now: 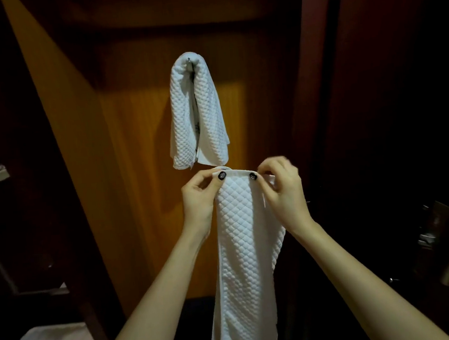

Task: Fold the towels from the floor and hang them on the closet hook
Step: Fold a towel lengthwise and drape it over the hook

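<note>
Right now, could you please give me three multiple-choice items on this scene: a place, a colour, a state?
1. Where is the hung towel? A on the hook B on the floor C on a shelf
2. What colour is the held towel? A blue B white C grey
3. How is it held? A by one hand B by no hand C by both hands
Answers: A, it drapes over the hook; B, its quilted cloth is white; C, left hand and right hand pinch its top edge.
</note>
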The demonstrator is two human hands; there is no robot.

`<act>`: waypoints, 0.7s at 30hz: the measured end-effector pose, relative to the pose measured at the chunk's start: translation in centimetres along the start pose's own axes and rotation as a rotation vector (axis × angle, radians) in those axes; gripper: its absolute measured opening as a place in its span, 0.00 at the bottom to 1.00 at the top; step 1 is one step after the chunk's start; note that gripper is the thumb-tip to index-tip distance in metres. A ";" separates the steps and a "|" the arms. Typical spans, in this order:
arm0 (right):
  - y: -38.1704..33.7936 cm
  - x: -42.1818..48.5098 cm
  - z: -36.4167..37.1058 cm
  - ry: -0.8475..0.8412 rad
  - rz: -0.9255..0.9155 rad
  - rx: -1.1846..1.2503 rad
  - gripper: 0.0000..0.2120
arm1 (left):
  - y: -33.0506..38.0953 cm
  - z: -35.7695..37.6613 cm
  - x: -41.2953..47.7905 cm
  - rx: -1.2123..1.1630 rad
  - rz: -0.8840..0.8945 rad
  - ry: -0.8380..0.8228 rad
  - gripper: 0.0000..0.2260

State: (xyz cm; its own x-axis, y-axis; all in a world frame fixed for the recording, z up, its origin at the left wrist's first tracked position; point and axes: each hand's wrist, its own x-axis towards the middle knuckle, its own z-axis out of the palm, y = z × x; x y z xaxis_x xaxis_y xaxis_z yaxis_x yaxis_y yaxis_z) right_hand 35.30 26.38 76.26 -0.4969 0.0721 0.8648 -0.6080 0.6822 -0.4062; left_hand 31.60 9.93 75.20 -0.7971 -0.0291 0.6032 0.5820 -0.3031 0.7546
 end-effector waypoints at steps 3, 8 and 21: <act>0.0 -0.3 0.1 -0.078 0.029 0.070 0.04 | 0.2 -0.4 0.5 0.040 0.009 0.009 0.08; 0.3 0.1 0.1 -0.104 -0.011 0.034 0.03 | 0.2 -1.9 1.2 0.127 -0.050 -0.068 0.11; 2.2 -0.7 -2.8 -0.530 0.047 -0.114 0.20 | 0.3 -4.9 4.2 0.388 0.168 0.051 0.06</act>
State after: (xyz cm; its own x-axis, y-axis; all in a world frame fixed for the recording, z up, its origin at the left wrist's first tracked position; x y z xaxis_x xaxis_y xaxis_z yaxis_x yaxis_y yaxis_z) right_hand 36.07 29.84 75.60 -0.7840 -0.2521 0.5672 -0.5213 0.7635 -0.3812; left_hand 27.67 5.02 76.66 -0.6870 -0.0979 0.7201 0.7144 0.0904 0.6939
